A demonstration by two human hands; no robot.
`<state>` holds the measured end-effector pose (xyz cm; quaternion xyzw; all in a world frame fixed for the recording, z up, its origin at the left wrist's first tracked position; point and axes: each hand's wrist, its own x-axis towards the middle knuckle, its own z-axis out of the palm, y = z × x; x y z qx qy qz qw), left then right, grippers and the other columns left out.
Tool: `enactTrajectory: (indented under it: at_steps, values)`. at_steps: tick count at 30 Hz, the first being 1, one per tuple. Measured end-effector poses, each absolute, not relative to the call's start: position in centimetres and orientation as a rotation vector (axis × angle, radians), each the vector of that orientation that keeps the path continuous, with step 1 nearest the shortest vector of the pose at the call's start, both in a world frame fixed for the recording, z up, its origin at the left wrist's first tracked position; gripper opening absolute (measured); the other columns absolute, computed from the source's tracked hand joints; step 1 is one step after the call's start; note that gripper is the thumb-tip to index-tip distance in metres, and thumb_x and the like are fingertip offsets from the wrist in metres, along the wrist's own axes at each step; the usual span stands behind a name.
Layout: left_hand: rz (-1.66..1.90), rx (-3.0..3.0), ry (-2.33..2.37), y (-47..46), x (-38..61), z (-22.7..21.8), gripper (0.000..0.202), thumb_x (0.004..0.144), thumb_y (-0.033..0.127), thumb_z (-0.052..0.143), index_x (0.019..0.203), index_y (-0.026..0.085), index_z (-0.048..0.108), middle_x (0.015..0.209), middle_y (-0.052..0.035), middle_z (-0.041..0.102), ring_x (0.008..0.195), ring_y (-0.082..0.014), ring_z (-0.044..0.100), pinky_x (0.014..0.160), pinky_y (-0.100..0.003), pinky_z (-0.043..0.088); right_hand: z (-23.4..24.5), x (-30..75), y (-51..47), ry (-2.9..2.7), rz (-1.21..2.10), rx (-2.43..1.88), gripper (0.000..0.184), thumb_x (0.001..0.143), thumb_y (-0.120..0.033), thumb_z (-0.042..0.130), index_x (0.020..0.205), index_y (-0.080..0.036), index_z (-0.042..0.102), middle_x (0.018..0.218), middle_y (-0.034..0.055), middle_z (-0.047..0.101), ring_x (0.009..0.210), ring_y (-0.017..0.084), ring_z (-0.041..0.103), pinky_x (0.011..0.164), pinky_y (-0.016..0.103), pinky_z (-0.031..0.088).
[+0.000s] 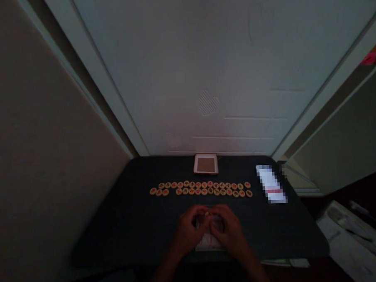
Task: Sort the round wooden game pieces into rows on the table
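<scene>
My left hand (192, 228) and my right hand (227, 226) meet at the fingertips near the front of the dark table. Both are closed around a small pale piece (207, 214), coloured like the Chinese chess pieces; the fingers hide most of it. Below them lies a whitish sheet with red lines (207, 241), partly covered by the hands. Beyond my hands, round wooden Chinese chess pieces (198, 191) with red or dark characters form two long rows. The nearer row has a gap towards its left end.
A shallow open box (205, 165) stands at the table's back edge, by a white panel (185, 74). On the right lies a bright, pixelated phone-shaped object (271, 184). A wall (45, 164) borders the left. White items (354, 237) lie beyond the table's right edge.
</scene>
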<state>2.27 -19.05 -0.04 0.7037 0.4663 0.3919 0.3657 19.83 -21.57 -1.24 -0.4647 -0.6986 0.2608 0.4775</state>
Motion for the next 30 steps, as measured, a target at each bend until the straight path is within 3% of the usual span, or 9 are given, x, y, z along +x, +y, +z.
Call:
enactTrajectory:
  at_steps: [4, 11, 18, 30]
  values:
    - [1.000, 1.744, 1.227, -18.94, 2.42, -0.39, 0.017, 0.087, 0.033, 0.066, 0.097, 0.020, 0.068, 0.078, -0.0009, 0.073, 0.068, -0.0150, 0.067, 0.064, -0.024, 0.053, -1.37, 19.91, -21.60, -1.730, 0.642, -1.141, 0.035, 0.085, -0.017, 0.065, 0.117, -0.028, 0.067, 0.110, 0.0071, 0.070, 0.105, 0.023, 0.064, 0.092, 0.038, 0.054]
    - [0.958, 1.674, 1.165, -18.88, 2.27, -0.53, 0.017, 0.091, 0.034, 0.061, 0.097, 0.021, 0.069, 0.083, -0.0016, 0.076, 0.073, -0.0160, 0.071, 0.067, -0.024, 0.055, -1.50, 19.92, -21.60, -1.732, 0.622, -1.163, 0.029, 0.086, -0.021, 0.067, 0.114, -0.027, 0.067, 0.108, 0.0070, 0.070, 0.102, 0.023, 0.065, 0.089, 0.037, 0.055]
    - [0.951, 1.702, 1.221, -18.88, 2.13, -0.21, 0.022, 0.095, 0.035, 0.056, 0.084, 0.021, 0.068, 0.075, -0.0004, 0.073, 0.071, -0.0156, 0.069, 0.067, -0.023, 0.053, -1.51, 20.02, -21.69, -1.750, 0.648, -1.165, 0.026, 0.087, -0.022, 0.067, 0.113, -0.028, 0.066, 0.106, 0.0057, 0.070, 0.101, 0.024, 0.065, 0.090, 0.039, 0.054]
    - [0.939, 1.671, 1.167, -18.99, 2.16, -0.54, 0.015, 0.090, 0.033, 0.065, 0.097, 0.020, 0.068, 0.083, -0.0021, 0.075, 0.074, -0.0158, 0.070, 0.069, -0.024, 0.056, -0.88, 19.90, -21.59, -1.746, 0.643, -1.173, 0.027, 0.088, -0.020, 0.066, 0.114, -0.028, 0.068, 0.106, 0.0069, 0.072, 0.101, 0.024, 0.066, 0.088, 0.040, 0.055]
